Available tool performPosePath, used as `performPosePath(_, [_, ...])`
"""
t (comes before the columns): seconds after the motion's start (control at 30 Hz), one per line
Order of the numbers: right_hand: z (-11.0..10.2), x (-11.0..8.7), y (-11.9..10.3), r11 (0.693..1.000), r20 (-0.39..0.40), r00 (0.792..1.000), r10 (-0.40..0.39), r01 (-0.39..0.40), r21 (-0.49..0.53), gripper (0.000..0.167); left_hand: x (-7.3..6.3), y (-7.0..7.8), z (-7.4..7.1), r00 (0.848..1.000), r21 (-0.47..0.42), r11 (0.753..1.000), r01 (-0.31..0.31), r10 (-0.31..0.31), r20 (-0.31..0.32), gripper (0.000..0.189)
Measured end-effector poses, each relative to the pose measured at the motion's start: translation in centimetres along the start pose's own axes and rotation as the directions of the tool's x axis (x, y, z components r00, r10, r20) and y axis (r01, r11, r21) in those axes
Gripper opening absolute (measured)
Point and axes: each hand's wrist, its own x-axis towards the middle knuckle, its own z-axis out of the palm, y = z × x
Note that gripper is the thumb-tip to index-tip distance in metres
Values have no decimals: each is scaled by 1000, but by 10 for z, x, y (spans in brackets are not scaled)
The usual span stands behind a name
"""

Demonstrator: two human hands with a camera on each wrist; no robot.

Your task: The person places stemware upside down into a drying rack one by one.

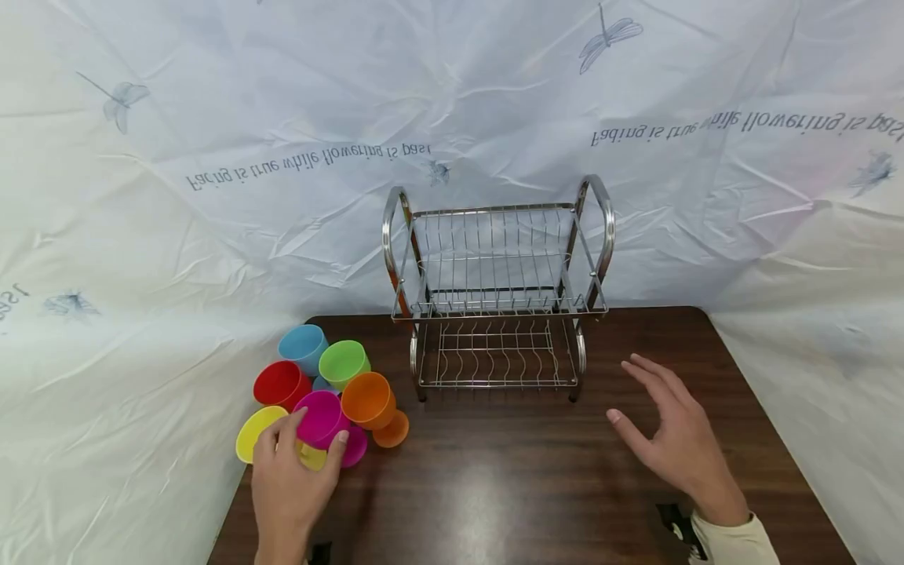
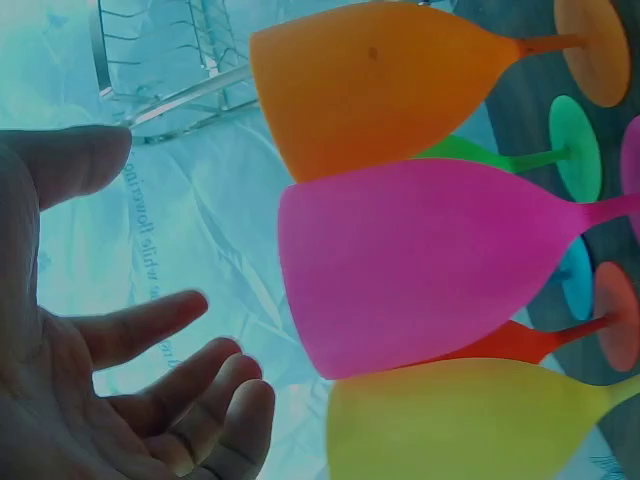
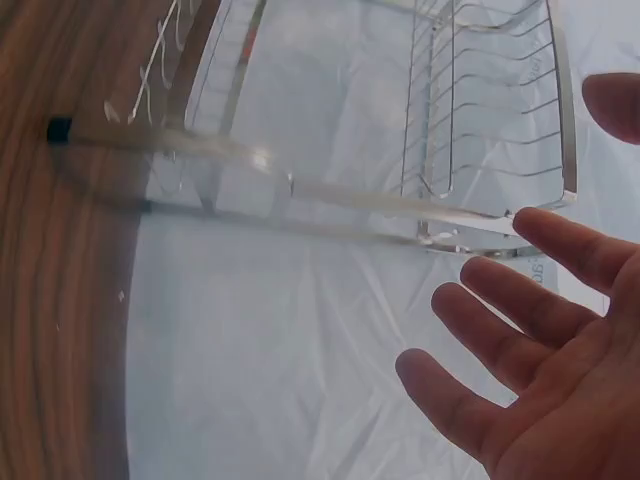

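Several plastic goblets stand in a cluster at the left of the table. My left hand (image 1: 291, 479) hovers over the near side of the magenta goblet (image 1: 322, 421), thumb and fingers spread. In the left wrist view a gap shows between those fingers and the magenta goblet (image 2: 430, 265). Around it stand the orange goblet (image 1: 369, 402), yellow goblet (image 1: 256, 434), red goblet (image 1: 281, 384), green goblet (image 1: 344, 363) and blue goblet (image 1: 303, 348). My right hand (image 1: 681, 439) is held over the table's right side, fingers extended, holding nothing.
A two-tier metal dish rack (image 1: 497, 314) stands at the back middle of the dark wooden table (image 1: 494, 471), with bare wires on both tiers. White printed sheeting (image 1: 480, 94) hangs behind the table and along both sides.
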Motion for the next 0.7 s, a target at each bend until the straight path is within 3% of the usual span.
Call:
performPosePath(0.2, [8,-2,-1,993,-25,1000,4,-1,114,76,-11,-4,4,992,-102,991,89,-97,-77,77])
performPosePath(0.4, [12,-3,-1,984,-28,1000,-6,11,180,76,-20,-4,12,978,-164,973,163,-181,-100,76])
performPosePath(0.57, [15,-5,-5,979,-23,1000,-8,12,205,75,-25,-7,22,973,-220,957,189,-214,-92,77])
performPosePath(0.7, [18,-8,-8,972,-22,1000,-15,19,233,75,-27,-10,32,962,-266,945,190,-234,-142,78])
